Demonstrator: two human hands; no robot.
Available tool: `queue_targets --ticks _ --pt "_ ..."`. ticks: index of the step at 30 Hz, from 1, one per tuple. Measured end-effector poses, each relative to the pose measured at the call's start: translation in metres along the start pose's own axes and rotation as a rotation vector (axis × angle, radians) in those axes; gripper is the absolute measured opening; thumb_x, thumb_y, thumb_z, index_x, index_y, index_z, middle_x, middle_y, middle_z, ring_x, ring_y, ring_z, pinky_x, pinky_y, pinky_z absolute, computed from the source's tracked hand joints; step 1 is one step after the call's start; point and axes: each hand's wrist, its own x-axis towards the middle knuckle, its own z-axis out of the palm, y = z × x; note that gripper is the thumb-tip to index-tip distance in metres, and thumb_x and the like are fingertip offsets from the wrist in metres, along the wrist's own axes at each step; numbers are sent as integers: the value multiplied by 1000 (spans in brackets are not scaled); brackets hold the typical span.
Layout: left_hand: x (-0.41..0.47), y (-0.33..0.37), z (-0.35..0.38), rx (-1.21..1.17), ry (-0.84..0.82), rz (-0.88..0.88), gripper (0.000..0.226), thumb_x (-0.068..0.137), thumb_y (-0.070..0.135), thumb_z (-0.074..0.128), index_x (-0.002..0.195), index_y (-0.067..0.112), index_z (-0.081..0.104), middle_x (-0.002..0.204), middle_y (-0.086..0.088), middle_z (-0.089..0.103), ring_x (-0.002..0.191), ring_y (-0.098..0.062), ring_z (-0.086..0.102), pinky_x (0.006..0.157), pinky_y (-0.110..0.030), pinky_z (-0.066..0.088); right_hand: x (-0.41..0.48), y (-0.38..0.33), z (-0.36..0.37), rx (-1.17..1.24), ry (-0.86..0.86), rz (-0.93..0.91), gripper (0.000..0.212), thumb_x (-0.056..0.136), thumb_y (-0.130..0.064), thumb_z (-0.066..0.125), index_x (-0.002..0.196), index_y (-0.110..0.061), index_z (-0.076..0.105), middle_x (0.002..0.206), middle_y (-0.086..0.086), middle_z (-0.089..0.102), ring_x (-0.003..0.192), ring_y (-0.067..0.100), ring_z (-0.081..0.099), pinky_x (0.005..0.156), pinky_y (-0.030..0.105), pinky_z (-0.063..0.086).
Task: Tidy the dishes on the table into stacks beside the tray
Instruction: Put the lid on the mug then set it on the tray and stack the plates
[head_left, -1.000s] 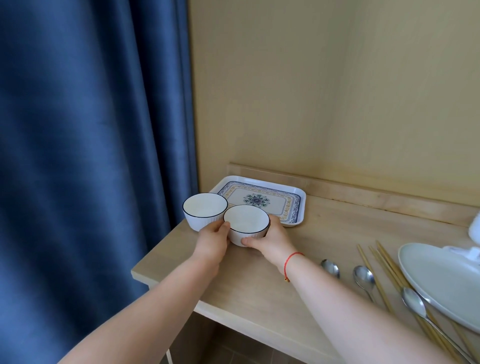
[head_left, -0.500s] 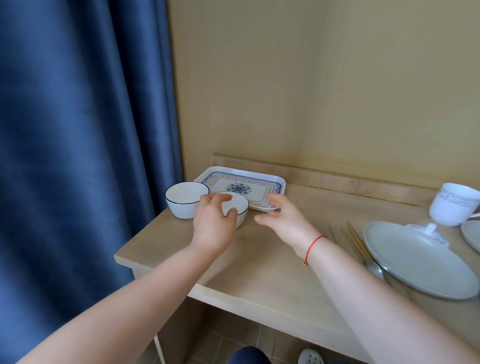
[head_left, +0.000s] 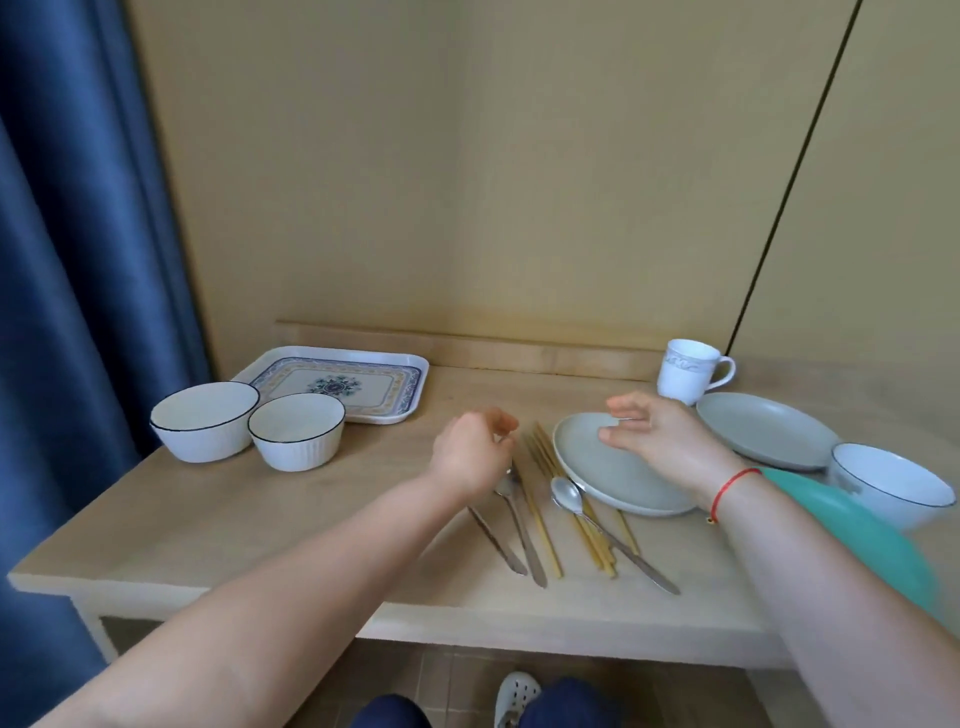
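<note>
Two white bowls sit side by side at the left of the surface, just near of the patterned tray — not stacked. The left hand hovers over the spoons, fingers loosely curled round nothing. The right hand hangs above a grey plate, fingers relaxed and empty — another plate lies farther right.

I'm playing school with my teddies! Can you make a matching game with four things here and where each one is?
Things:
1 tray
2 mug
3 chopsticks
4 right hand

Places:
A over a grey plate
B at the back right
C among the spoons
D behind two white bowls

Pairs: 1-D, 2-B, 3-C, 4-A
</note>
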Motion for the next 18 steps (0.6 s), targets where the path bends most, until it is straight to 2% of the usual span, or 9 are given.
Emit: queue_targets --ticks 2,4,8,11,14,16,18 --pt "6 10 14 -3 -51 -9 37 84 37 52 114 22 66 114 -2 70 106 -28 64 95 -40 50 2 21 -18 -73 44 54 43 84 -16 71 124 -11 58 129 7 60 120 22 56 106 37 41" --pt "14 19 28 61 -71 -22 33 86 35 50 112 23 66 111 -4 70 105 -28 64 94 -39 51 6 42 -34 -198 76 108 42 85 -18 68 125 -12 59 133 8 58 122 25 54 106 38 40" --pt "27 29 49 249 -91 -53 27 86 34 48 103 20 64 104 -4 70 99 -30 63 86 -35 51 12 65 -53 -449 53 216 29 86 -20 56 113 -11 62 121 12 63 113 33 56 96 38 46" --pt "35 32 61 362 -125 -93 30 86 38 46 105 19 60 111 -7 67 107 -31 58 88 -34 47 19 80 -53 -588 -7 263 38 80 -26 49 117 -23 57 119 9 63 107 32 57 89 37 49" --pt "40 36 69 445 -143 -135 33 88 38 42 111 19 57 116 -7 64 114 -30 53 86 -38 34 26 91 -49 -614 -26 281 50 76 -32 44 126 -32 49 124 4 60 111 30 57 85 36 48" --pt "42 37 72 458 -155 -174 30 88 34 39 107 19 57 112 -6 65 108 -28 54 83 -39 27 30 93 -47 -625 -25 302 47 81 -33 45 128 -32 49 126 2 58 116 29 55 91 37 45" --pt "44 38 75 435 -161 -199 26 88 30 38 103 19 55 108 -6 66 102 -27 54 83 -39 25 34 97 -42 -645 -18 345 45 83 -34 43 127 -32 50 126 2 58 120 28 52 104 46 36"
